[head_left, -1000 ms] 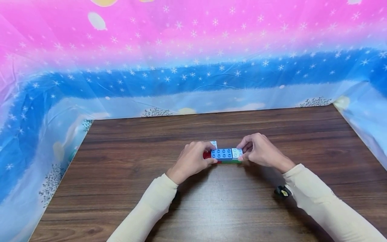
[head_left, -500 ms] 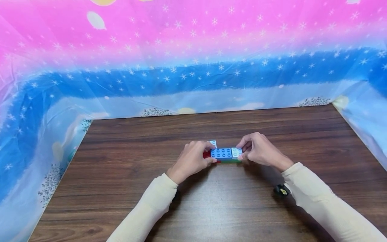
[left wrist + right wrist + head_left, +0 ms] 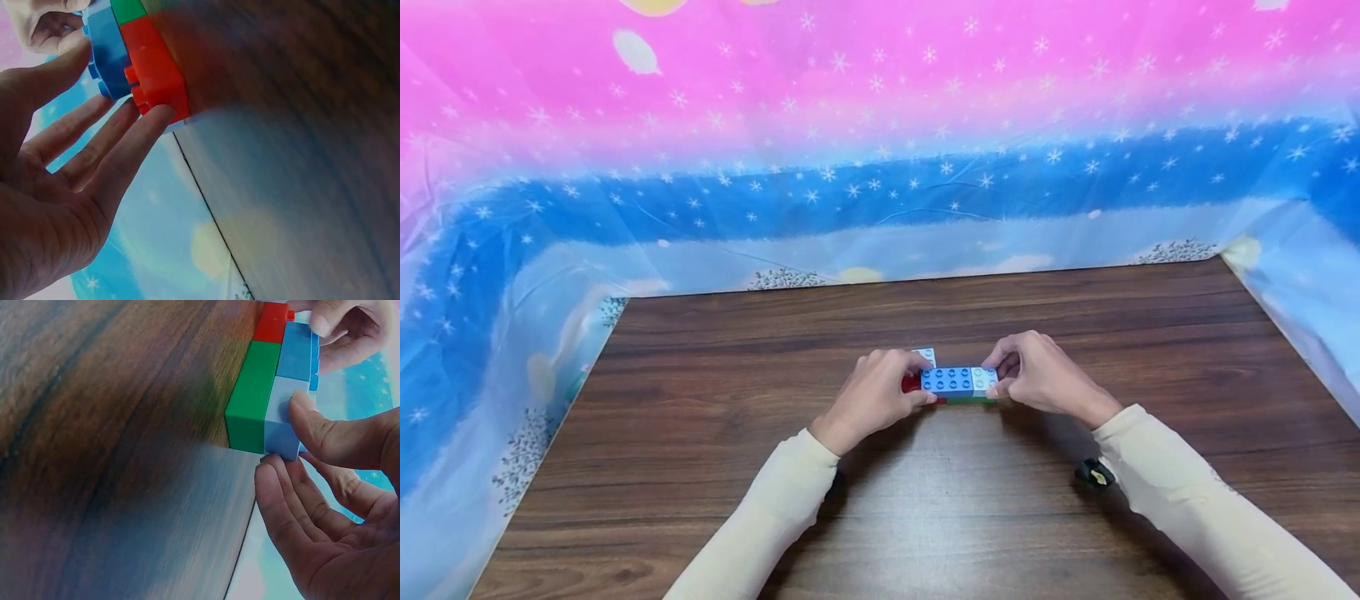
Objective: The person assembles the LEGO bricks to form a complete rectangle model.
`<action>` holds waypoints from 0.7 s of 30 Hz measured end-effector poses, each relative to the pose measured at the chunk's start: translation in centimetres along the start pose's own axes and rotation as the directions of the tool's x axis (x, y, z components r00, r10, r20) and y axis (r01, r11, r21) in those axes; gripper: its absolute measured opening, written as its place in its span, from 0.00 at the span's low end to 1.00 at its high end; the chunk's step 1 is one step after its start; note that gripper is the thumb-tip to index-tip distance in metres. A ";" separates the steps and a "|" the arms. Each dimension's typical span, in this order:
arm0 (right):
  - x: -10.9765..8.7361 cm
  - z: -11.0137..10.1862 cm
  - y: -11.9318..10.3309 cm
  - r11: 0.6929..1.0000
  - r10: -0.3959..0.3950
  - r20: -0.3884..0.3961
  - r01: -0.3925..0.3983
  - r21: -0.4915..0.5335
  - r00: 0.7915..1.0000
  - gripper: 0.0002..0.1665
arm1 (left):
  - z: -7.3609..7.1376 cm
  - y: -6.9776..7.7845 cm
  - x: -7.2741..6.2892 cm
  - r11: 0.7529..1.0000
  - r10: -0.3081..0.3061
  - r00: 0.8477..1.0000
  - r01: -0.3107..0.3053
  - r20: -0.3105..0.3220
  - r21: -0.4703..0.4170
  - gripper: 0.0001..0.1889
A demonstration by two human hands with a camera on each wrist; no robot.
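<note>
A blue building brick [image 3: 947, 381] lies in the upper layer of a small build, bridging a red brick [image 3: 154, 65] and a green brick [image 3: 252, 400] that sit end to end on the table. Beside it on the green one is a short pale blue brick [image 3: 286, 419]. My left hand [image 3: 880, 390] pinches the blue brick's left end between thumb and fingers, with one finger touching the red brick's end. My right hand [image 3: 1048, 372] pinches the pale brick between thumb and fingers. Behind the left fingertips another pale brick [image 3: 928, 356] shows partly.
The build rests on a brown wood-grain table [image 3: 715, 467]. A pink and blue snowflake-patterned cloth [image 3: 880, 175] hangs along the table's back and side edges. Under the right sleeve a small black device [image 3: 1095, 474] shows at the wrist.
Both hands keep their hold on the bricks. The whole scene shifts very slightly left in the head view; otherwise hardly anything differs.
</note>
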State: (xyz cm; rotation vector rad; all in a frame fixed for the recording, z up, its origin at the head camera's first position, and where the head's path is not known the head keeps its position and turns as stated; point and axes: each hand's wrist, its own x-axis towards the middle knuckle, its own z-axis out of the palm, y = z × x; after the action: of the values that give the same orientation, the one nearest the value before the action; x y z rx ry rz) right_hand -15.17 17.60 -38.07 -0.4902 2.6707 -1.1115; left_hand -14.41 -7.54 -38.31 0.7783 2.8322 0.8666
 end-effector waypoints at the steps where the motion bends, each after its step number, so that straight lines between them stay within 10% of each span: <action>1: 0.0 0.0 0.0 1.000 -0.003 0.000 0.003 0.002 1.000 0.12 | -0.1 0.0 0.0 1.000 -0.005 1.000 0.005 -0.002 -0.011 0.19; 11: 0.0 -0.2 0.1 0.999 0.009 0.007 -0.009 0.034 1.000 0.14 | -1.7 -1.0 0.5 0.994 -0.064 0.994 0.056 -0.086 -0.098 0.13; 21: 0.2 -0.1 0.3 0.999 -0.016 0.002 0.016 0.028 1.000 0.15 | -1.6 -1.9 1.6 0.986 -0.117 0.993 0.115 -0.016 -0.124 0.16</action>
State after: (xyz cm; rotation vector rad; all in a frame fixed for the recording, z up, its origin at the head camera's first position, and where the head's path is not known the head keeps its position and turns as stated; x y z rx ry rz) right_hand -15.45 17.78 -38.19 -0.5085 2.6504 -1.1503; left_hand -16.99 -8.90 -37.82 0.5854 2.7793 1.0264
